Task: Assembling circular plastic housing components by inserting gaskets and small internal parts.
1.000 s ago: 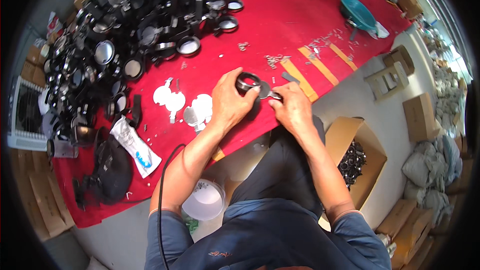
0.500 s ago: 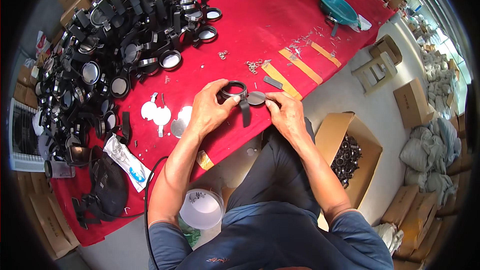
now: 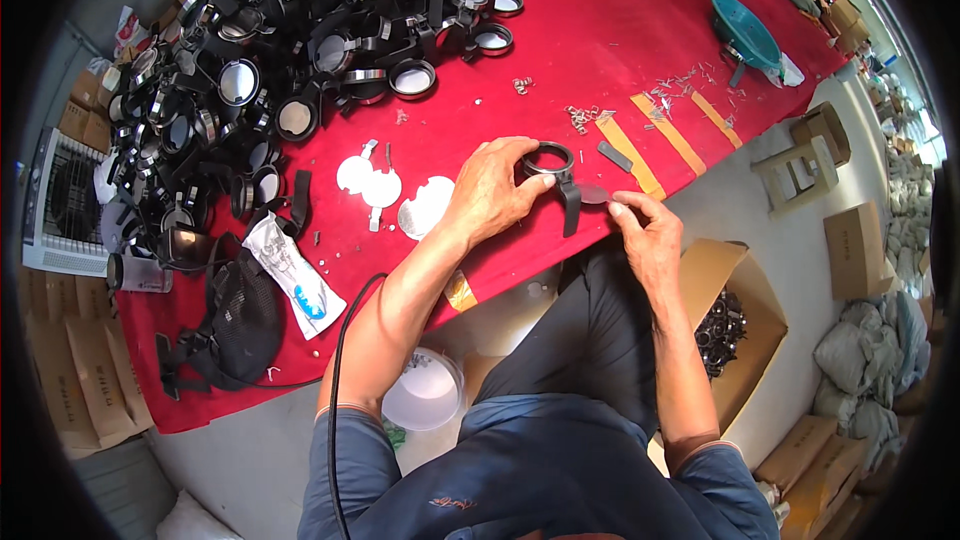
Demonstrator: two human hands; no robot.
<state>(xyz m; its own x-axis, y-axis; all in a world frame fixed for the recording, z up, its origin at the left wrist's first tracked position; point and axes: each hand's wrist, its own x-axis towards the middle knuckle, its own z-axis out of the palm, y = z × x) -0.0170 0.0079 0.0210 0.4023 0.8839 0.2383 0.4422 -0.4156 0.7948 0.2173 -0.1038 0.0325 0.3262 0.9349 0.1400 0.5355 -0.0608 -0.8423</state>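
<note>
The ring (image 3: 566, 170) is above the near edge of the red cloth (image 3: 600, 40), with its black strap (image 3: 571, 210) hanging toward the person. The left hand (image 3: 497, 190) grips it from the left side, fingers over the far rim and thumb at the near one. Just beside the strap is a thin round disc (image 3: 592, 195); the right hand (image 3: 648, 232) pinches its outer edge between thumb and finger. Whether the disc is attached to the strap, I cannot tell.

As I judge, this piece is only partly made: the strap is already on the ring, but the disc lies outside it, and the ring's opening shows no plate.

To the left, on the cloth, are loose pale plates (image 3: 428, 207), not fitted in any ring. Farther is a large pile (image 3: 411, 78) of similar pieces, many with a plate inside, so these seem more complete. Small metal bits (image 3: 583, 118) lie near a grey bar (image 3: 615, 157). Below, at the right, the carton (image 3: 770, 325) holds many dark parts (image 3: 721, 335), perhaps work that remains.
</note>
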